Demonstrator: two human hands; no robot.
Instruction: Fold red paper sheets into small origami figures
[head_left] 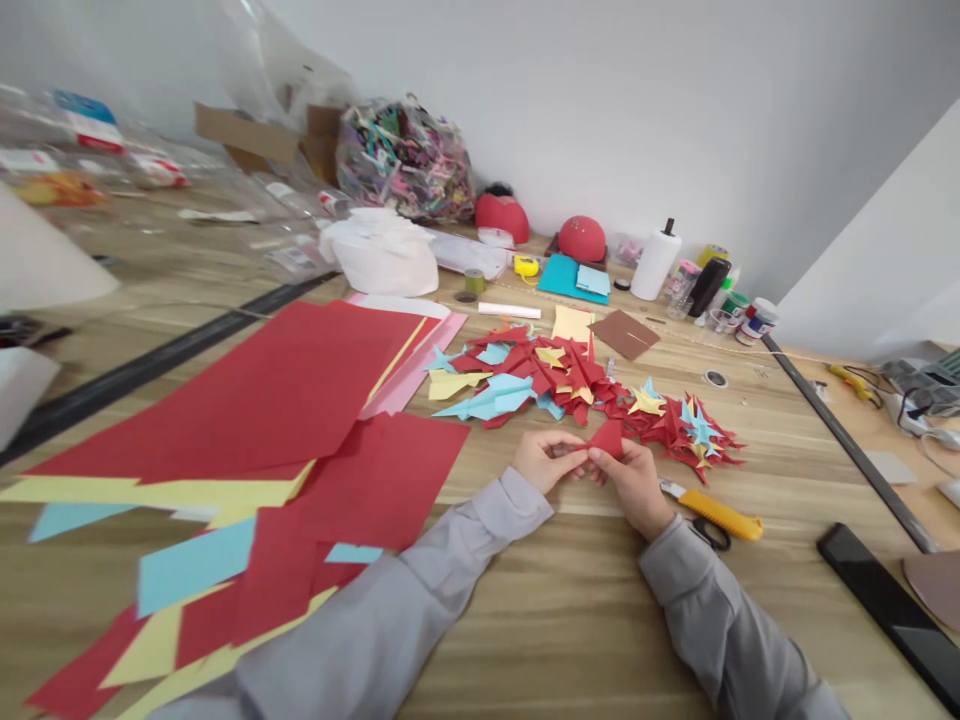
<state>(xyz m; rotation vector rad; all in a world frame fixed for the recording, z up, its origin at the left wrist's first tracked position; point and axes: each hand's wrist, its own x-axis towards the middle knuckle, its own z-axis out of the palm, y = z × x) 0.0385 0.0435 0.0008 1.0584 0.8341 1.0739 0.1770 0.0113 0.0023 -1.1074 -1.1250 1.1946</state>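
Two hands (546, 462) (634, 487) pinching red paper (607, 438)

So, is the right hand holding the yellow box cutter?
No, the right hand pinches a folded red paper with the left hand, and the yellow box cutter lies on the wooden table.

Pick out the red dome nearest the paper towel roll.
The dome farther right in view: only the bare tabletop lies between it and the paper towel roll, while the other red dome stands farther left.
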